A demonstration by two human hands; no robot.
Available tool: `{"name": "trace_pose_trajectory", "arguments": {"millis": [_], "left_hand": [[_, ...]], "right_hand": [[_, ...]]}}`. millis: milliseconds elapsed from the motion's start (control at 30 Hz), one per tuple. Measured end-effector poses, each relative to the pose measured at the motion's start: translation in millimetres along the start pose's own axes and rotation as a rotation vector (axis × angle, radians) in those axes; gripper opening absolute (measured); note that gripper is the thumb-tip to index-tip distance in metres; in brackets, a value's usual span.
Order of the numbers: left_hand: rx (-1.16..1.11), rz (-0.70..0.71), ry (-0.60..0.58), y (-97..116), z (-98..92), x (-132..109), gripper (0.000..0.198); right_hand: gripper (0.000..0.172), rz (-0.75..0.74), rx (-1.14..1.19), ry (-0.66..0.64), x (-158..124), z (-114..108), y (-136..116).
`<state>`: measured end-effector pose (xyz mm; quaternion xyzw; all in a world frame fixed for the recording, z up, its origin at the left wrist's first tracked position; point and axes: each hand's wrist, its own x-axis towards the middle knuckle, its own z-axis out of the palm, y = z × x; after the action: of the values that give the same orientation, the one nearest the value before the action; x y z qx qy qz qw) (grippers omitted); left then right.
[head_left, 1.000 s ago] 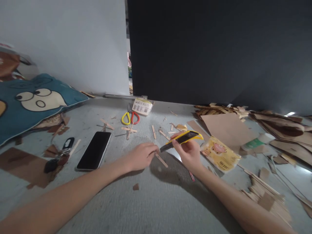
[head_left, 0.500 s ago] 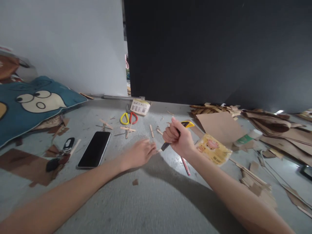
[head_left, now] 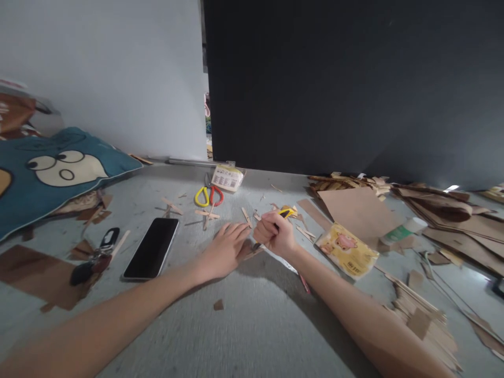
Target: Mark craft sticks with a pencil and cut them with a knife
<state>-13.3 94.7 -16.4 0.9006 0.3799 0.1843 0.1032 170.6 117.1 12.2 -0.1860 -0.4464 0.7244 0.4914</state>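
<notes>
My right hand (head_left: pixel 274 234) is closed in a fist around a utility knife (head_left: pixel 287 212). Its yellow end sticks out at the top, and its dark lower end points down to the left. Beside it, my left hand (head_left: pixel 221 253) lies low on the grey surface, fingers forward, holding down a thin wooden stick (head_left: pixel 254 254) near the thumb. The knife's lower end is close to this stick; whether the two touch I cannot tell. A pencil (head_left: pixel 304 283) lies partly hidden behind my right wrist. Crossed wooden sticks (head_left: pixel 207 215) lie beyond my left hand.
Scissors (head_left: pixel 208 196) and a tissue pack (head_left: pixel 227 177) lie at the back. A phone (head_left: pixel 151 249), keys (head_left: pixel 91 262) and a pillow (head_left: pixel 66 168) are on the left. Rightward are a yellow pack (head_left: pixel 347 251), a glue bottle (head_left: pixel 402 231) and cardboard (head_left: pixel 356 207).
My right hand has come down and left with the knife, closer to my left hand. The left hand's fingers have spread flatter, and the stick has shifted slightly downward.
</notes>
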Motion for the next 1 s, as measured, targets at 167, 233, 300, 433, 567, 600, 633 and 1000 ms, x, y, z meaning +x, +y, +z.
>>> {"name": "trace_pose_trajectory", "arguments": {"millis": [167,233,300,433,567,600,633,1000], "left_hand": [[-0.07,-0.027,-0.06,-1.1,-6.2,1.9,0.042],[-0.099,-0.034,-0.072,-3.5,-6.7,2.3,0.051],[-0.115,-0.046,-0.074,-4.8,-7.1,2.7,0.056],[-0.113,-0.066,-0.097,-4.3,-8.5,4.0,0.057],[-0.131,-0.065,-0.072,-3.3,-9.2,4.7,0.06],[-0.136,-0.064,-0.069,-3.2,-9.2,4.7,0.06],[-0.142,-0.062,-0.07,-3.0,-9.2,4.7,0.059],[-0.174,-0.058,-0.051,-4.1,-7.2,4.2,0.059]], "right_hand": [[0.057,0.038,-0.009,0.018,-1.0,-1.9,-1.4],[0.057,0.046,-0.006,0.023,-1.3,-2.8,-1.3],[0.057,0.044,-0.006,0.011,-1.5,-3.4,-0.8],[0.058,0.023,0.0,-0.034,-1.2,-4.0,0.4],[0.059,0.01,0.007,-0.052,-0.9,-4.0,0.3],[0.059,0.013,0.005,-0.046,-1.0,-3.9,0.0],[0.059,0.022,0.003,-0.037,-1.1,-3.8,-0.4],[0.058,0.061,-0.017,-0.001,-2.0,-3.8,-2.7]]}}
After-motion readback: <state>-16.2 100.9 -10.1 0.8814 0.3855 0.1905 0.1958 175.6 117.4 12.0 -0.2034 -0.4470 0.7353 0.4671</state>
